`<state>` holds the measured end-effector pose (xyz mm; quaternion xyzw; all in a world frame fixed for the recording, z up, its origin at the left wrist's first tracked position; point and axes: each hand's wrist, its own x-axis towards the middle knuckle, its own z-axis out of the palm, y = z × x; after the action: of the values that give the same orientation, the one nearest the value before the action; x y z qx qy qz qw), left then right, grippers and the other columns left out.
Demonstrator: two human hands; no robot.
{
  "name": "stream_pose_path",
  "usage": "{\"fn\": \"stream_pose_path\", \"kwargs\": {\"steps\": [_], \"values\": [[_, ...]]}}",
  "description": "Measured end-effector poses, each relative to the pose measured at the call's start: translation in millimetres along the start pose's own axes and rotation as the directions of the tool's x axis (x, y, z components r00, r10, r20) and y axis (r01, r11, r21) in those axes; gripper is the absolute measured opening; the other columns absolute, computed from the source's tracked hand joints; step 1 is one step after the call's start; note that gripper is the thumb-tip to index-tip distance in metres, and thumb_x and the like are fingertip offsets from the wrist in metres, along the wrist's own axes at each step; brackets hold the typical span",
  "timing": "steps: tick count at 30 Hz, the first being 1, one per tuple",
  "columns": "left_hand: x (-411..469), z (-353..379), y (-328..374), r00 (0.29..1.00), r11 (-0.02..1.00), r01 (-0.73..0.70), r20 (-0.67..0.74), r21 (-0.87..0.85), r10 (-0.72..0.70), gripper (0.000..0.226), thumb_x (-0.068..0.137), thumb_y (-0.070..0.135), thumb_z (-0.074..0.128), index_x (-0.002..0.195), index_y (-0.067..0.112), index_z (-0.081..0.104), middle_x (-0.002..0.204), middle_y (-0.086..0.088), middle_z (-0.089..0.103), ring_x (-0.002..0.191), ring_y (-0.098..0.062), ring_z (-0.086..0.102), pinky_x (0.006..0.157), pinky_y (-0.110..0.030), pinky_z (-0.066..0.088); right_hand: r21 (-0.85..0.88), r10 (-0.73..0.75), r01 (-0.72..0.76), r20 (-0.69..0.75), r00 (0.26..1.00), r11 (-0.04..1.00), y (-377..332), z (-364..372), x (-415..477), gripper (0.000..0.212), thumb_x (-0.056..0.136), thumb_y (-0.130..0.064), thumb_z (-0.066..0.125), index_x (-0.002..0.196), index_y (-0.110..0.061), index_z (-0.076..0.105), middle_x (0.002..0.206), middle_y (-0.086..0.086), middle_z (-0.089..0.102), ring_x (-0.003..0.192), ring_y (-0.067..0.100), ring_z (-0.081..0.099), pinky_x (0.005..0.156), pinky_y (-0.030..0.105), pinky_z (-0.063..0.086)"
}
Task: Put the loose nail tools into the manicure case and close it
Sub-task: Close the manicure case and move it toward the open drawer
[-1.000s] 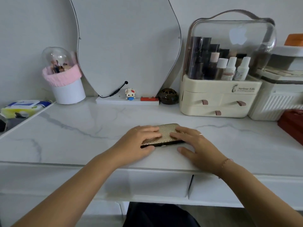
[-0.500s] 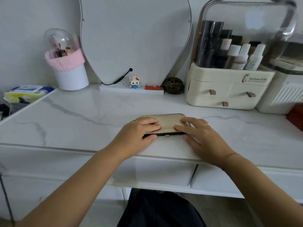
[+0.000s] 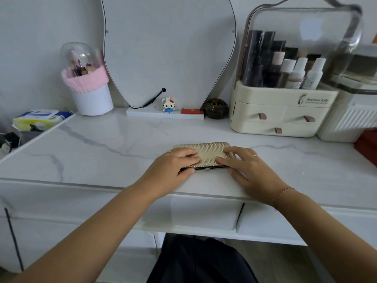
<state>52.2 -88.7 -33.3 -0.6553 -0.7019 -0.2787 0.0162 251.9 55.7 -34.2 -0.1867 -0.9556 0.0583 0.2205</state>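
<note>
The gold, dimpled manicure case [image 3: 208,152] lies flat on the white marble tabletop [image 3: 114,152], near the front edge, with its lid down. A thin dark seam shows along its front side. My left hand [image 3: 173,166] rests its fingers on the left half of the lid, thumb against the front edge. My right hand [image 3: 248,168] presses its fingers on the right end of the lid, thumb on the table beside it. No loose nail tools are in view.
At the back stand a curved mirror [image 3: 169,48], a pink-rimmed brush holder [image 3: 91,94], a small figurine [image 3: 168,105], a dark round pot [image 3: 215,108] and a cream cosmetics organiser with drawers [image 3: 281,117]. A wipes pack [image 3: 38,119] lies off the left side.
Both hands have stayed on the case. The lid now sits flatter than a second ago, and the head camera has moved, shifting the whole scene in the picture.
</note>
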Motion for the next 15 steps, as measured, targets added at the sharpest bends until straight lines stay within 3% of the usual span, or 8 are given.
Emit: {"fn": "stream_pose_path", "kwargs": {"steps": [3, 5, 7, 9, 11, 13, 14, 15], "values": [[-1.9, -0.1, 1.5, 1.0, 1.0, 0.017, 0.006, 0.013, -0.017, 0.039, 0.09, 0.03, 0.06, 0.127, 0.021, 0.06, 0.139, 0.007, 0.052, 0.129, -0.011, 0.045, 0.108, -0.024, 0.032, 0.05, 0.031, -0.03, -0.024, 0.999, 0.998, -6.6, -2.9, -4.9, 0.038, 0.09, -0.025, 0.049, 0.127, -0.028, 0.056, 0.136, 0.0, 0.049, 0.121, 0.023, 0.047, 0.101, 0.027, 0.033], [-1.2, 2.4, 7.6, 1.0, 0.996, -0.019, 0.019, 0.088, 0.017, 0.052, 0.088, 0.049, 0.048, 0.131, 0.02, 0.056, 0.14, 0.005, 0.05, 0.132, -0.015, 0.04, 0.111, -0.026, 0.024, 0.229, 0.138, -0.109, -0.115, 0.984, 0.967, -14.4, -11.6, -18.7, 0.037, 0.091, -0.022, 0.055, 0.128, -0.026, 0.055, 0.133, -0.005, 0.051, 0.122, 0.01, 0.046, 0.1, 0.014, 0.031], [-0.3, 11.2, 20.9, 0.996, 0.986, -0.086, 0.02, 0.139, 0.084, 0.06, 0.088, 0.055, 0.037, 0.134, 0.019, 0.052, 0.143, 0.003, 0.048, 0.137, -0.017, 0.035, 0.115, -0.03, 0.017, 0.479, 0.344, -0.177, -0.287, 0.894, 0.86, -20.6, -20.5, -45.9, 0.031, 0.091, -0.017, 0.055, 0.121, -0.023, 0.059, 0.121, -0.007, 0.058, 0.111, 0.002, 0.054, 0.093, 0.008, 0.039], [0.7, 25.5, 38.2, 0.988, 0.977, -0.154, 0.041, 0.148, 0.15, 0.06, 0.091, 0.054, 0.034, 0.138, 0.019, 0.048, 0.146, 0.003, 0.045, 0.14, -0.016, 0.031, 0.118, -0.03, 0.012, 0.683, 0.613, -0.211, -0.42, 0.669, 0.699, -25.9, -21.2, -83.1, 0.02, 0.092, -0.013, 0.052, 0.107, -0.021, 0.064, 0.105, -0.005, 0.064, 0.097, 0.006, 0.062, 0.084, 0.014, 0.048], [3.6, 40.4, 55.6, 0.973, 0.963, -0.227, 0.072, 0.147, 0.219, 0.058, 0.093, 0.052, 0.032, 0.139, 0.019, 0.046, 0.146, 0.002, 0.045, 0.14, -0.016, 0.033, 0.117, -0.031, 0.012, 0.831, 0.835, -0.208, -0.433, 0.339, 0.515, -24.7, -10.4, -118.3, 0.019, 0.092, -0.008, 0.051, 0.095, -0.022, 0.064, 0.092, -0.004, 0.065, 0.085, 0.01, 0.063, 0.079, 0.02, 0.051], [8.4, 52.7, 71.4, 0.958, 0.951, -0.282, 0.09, 0.125, 0.272, 0.057, 0.094, 0.051, 0.032, 0.138, 0.019, 0.048, 0.145, 0.001, 0.047, 0.139, -0.016, 0.037, 0.116, -0.033, 0.02, 0.94, 0.959, -0.191, -0.275, 0.064, 0.283, -16.8, 6.8, -143.3, 0.018, 0.091, -0.006, 0.049, 0.094, -0.02, 0.06, 0.089, -0.004, 0.06, 0.08, 0.01, 0.058, 0.078, 0.022, 0.05], [10.9, 58.0, 78.7, 0.953, 0.95, -0.294, 0.101, 0.101, 0.284, 0.057, 0.093, 0.051, 0.032, 0.138, 0.019, 0.048, 0.144, 0.002, 0.048, 0.138, -0.015, 0.038, 0.116, -0.033, 0.023, 0.978, 0.99, -0.16, -0.138, -0.007, 0.135, -10.7, 16.3, -152.4, 0.016, 0.091, -0.005, 0.047, 0.095, -0.016, 0.058, 0.088, -0.002, 0.056, 0.079, 0.01, 0.055, 0.077, 0.021, 0.048], [12.9, 62.5, 85.9, 0.951, 0.952, -0.298, 0.114, 0.077, 0.288, 0.058, 0.092, 0.053, 0.032, 0.138, 0.02, 0.048, 0.144, 0.003, 0.048, 0.137, -0.014, 0.039, 0.116, -0.032, 0.024, 0.995, 1.0, -0.1, 0.017, -0.024, -0.02, -4.3, 25.0, -158.7, 0.014, 0.091, -0.004, 0.045, 0.092, -0.014, 0.055, 0.085, 0.0, 0.052, 0.076, 0.01, 0.052, 0.075, 0.02, 0.046]]}}
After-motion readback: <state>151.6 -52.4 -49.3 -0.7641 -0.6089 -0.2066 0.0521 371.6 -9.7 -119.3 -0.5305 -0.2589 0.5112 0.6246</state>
